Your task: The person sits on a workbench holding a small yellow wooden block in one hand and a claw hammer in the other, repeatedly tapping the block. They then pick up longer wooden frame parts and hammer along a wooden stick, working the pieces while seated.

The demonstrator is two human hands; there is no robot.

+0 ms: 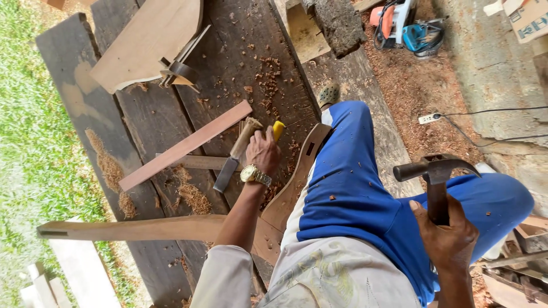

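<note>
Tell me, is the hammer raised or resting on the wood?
Raised. The right hand holds the hammer up in the air above the blue-trousered leg, clear of the planks.

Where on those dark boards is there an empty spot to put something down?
The dark planks lie bare between the curved pale board and the reddish strip. Another bare patch sits right of the wood chips. It is crowded around the left hand, which holds a yellow-handled chisel near another chisel.
</note>
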